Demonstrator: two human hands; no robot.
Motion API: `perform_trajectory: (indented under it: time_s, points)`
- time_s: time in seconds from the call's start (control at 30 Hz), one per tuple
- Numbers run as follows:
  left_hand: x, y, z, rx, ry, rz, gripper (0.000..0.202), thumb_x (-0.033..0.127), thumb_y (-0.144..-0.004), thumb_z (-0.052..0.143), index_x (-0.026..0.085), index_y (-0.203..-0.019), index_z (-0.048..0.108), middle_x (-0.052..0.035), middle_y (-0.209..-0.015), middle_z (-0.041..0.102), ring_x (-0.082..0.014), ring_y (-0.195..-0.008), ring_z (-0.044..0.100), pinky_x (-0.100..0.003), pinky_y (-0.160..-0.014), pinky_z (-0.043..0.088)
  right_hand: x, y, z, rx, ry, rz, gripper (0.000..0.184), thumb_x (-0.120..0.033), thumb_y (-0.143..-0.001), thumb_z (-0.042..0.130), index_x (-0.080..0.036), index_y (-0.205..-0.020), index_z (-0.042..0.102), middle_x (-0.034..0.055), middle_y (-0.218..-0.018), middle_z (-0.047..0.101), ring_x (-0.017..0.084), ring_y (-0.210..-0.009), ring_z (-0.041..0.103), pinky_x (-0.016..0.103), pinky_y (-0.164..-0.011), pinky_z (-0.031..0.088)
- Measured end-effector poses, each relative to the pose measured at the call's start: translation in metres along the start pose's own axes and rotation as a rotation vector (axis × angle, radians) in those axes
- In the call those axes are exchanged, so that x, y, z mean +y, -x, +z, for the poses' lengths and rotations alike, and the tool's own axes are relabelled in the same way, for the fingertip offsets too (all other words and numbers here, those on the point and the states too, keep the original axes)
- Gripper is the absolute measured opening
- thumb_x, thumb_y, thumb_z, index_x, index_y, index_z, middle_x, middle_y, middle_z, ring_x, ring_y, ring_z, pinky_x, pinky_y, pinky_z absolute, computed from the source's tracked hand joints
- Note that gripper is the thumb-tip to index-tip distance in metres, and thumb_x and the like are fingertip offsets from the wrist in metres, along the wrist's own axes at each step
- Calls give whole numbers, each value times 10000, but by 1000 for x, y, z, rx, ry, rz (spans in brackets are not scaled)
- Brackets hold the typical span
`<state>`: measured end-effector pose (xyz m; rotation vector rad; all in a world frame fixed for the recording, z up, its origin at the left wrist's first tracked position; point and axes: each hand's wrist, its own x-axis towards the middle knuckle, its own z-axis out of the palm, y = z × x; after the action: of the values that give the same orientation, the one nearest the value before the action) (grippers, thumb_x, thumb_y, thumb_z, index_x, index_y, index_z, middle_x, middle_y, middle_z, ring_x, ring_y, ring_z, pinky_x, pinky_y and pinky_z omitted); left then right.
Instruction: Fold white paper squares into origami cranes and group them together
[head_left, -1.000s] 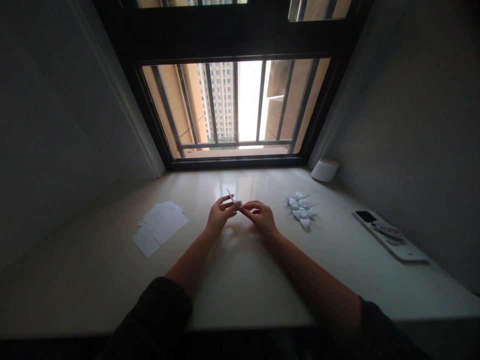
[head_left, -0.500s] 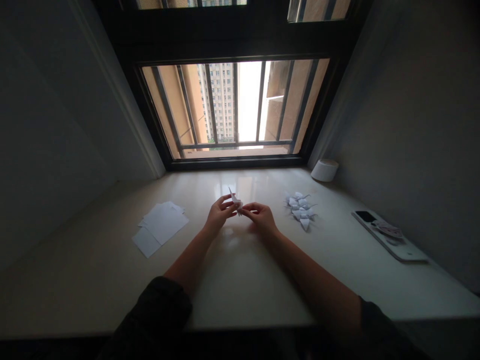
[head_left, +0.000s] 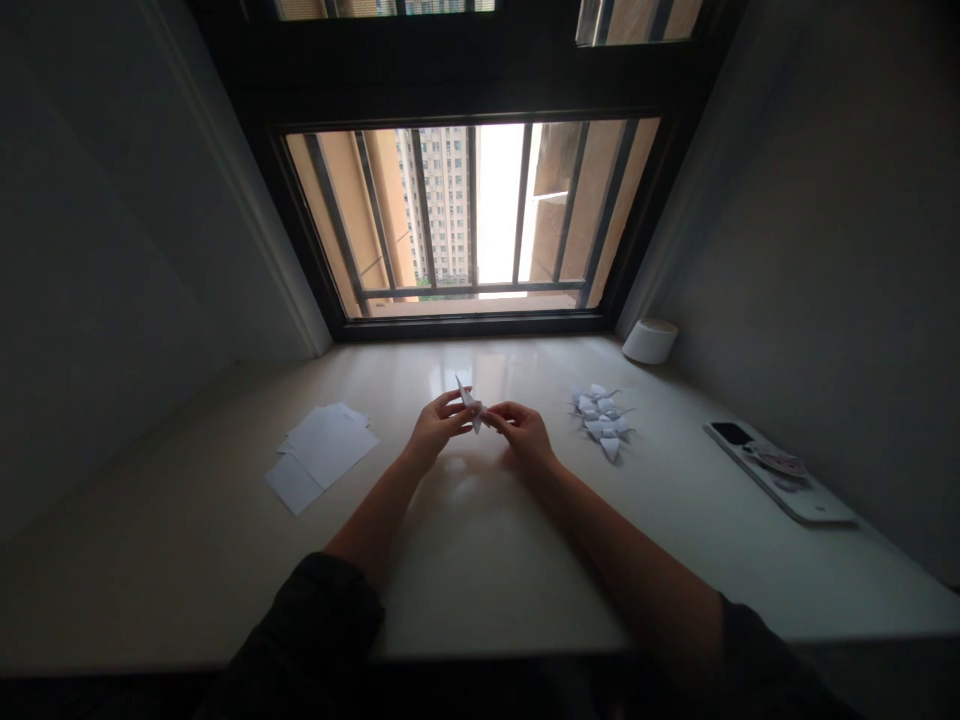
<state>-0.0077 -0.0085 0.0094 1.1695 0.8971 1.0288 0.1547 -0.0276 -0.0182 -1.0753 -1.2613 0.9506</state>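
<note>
A small folded white paper piece (head_left: 470, 406) is held just above the pale sill (head_left: 480, 560), in the middle of the view. My left hand (head_left: 436, 428) pinches its left side with the fingers curled round it. My right hand (head_left: 525, 430) pinches its right side, thumb and forefinger pressed together on the paper. A thin point of the paper sticks up between the two hands. Both forearms reach forward from dark sleeves at the bottom of the view.
A loose stack of white paper sheets (head_left: 321, 450) lies left of my hands. A cluster of several folded paper figures (head_left: 602, 418) lies to the right. A white round container (head_left: 649, 340) stands by the barred window. A white tablet with a phone (head_left: 776, 466) lies far right.
The hands stay pinched on the paper piece; its upright point has tilted slightly and the fingers have shifted a little.
</note>
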Motion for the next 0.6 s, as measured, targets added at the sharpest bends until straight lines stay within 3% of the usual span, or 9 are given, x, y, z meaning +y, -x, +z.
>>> perform_trajectory:
  time_s: [0.43,0.6]
  points:
    - [3,-2,-12,-141,-59,-3,625,359,-637,773,185,-1202,572,-125,-1073,665,-232,-940,628,-365,-839,462,1,-2,1,-34,-11,-4,315,-493,-655,689,-181,-691,686,27,-666,671,153,-608,572,285,-608,453]
    - [2,-3,-15,-157,-80,-21,610,333,-641,775,185,-1198,574,-117,-1026,677,-211,-903,629,-353,-828,460,-9,5,0,71,171,-165,283,-480,-735,636,-198,-730,665,28,-726,673,156,-620,578,281,-585,453]
